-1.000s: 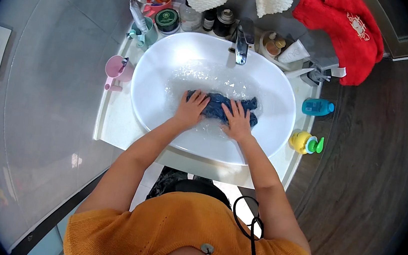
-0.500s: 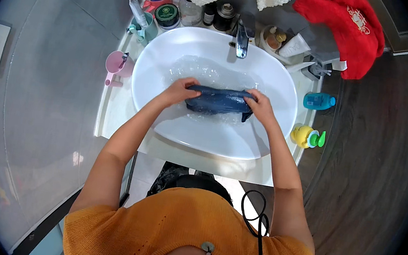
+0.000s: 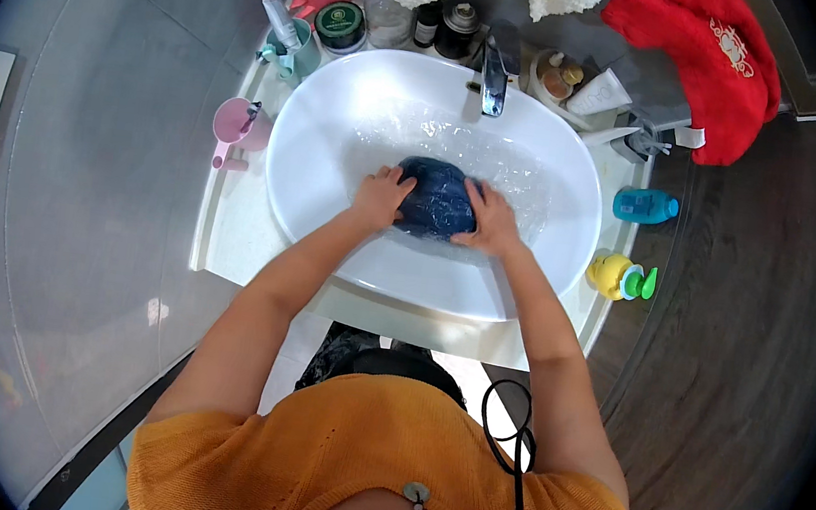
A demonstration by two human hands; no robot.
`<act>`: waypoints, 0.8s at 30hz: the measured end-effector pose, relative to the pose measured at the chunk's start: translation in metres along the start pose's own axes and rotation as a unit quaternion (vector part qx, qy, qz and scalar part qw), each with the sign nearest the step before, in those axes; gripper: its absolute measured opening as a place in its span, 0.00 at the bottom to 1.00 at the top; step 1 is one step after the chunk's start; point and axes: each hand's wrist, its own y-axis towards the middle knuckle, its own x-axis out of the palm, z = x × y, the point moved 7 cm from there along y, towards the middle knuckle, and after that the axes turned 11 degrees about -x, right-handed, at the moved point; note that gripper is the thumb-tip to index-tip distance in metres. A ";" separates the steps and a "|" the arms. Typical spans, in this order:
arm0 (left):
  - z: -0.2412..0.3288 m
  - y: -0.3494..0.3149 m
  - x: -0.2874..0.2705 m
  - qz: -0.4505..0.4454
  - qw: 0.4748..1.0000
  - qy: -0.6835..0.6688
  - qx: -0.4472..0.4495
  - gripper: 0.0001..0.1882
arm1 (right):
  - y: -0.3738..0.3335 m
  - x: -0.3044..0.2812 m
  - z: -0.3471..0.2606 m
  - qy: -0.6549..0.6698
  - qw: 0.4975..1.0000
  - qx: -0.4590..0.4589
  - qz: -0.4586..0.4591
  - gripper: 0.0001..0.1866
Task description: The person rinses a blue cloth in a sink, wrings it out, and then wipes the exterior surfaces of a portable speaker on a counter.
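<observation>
A bundled dark blue cloth (image 3: 438, 198) lies wet in the water of the white oval sink (image 3: 304, 148). My left hand (image 3: 383, 197) grips its left side, the fingertips on its edge and the thumb side turned toward the middle. From the right, my right hand (image 3: 492, 222) presses in on the cloth, thumb and fingers spread over its edge. The cloth is bunched between both hands, and parts of the fingers are hidden under it or in the water. Above the basin's far edge stands a chrome faucet (image 3: 495, 74).
A pink cup (image 3: 234, 121) stands left of the sink. Behind it are a green-lidded jar (image 3: 341, 25) and several bottles. On the right are a blue bottle (image 3: 646, 206) and a yellow pump bottle (image 3: 614, 277). A red towel (image 3: 696, 66) hangs at the far right.
My hands have moved closer together and slightly down. The cloth, stretched wide between them before, is now bunched into a compact, rounded bundle lower in the water.
</observation>
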 end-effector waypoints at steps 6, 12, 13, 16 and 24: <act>-0.028 0.018 0.026 0.046 0.964 -0.245 -0.091 0.23 | -0.013 0.037 0.021 0.118 0.992 0.034 0.022 0.40; -0.007 -0.003 0.050 -0.105 0.424 -0.870 -0.230 0.15 | 0.011 0.024 -0.020 0.321 0.933 0.134 0.091 0.37; 0.005 -0.009 0.041 -0.148 0.373 -0.889 -0.219 0.15 | 0.020 0.003 -0.046 0.344 0.930 0.100 0.079 0.36; 0.015 -0.006 0.035 -0.229 0.299 -0.905 -0.197 0.19 | 0.022 -0.045 -0.108 0.419 0.903 0.001 0.095 0.33; 0.025 0.011 0.031 -0.185 0.278 -0.932 -0.144 0.12 | 0.025 -0.044 -0.108 0.343 0.916 0.054 0.201 0.14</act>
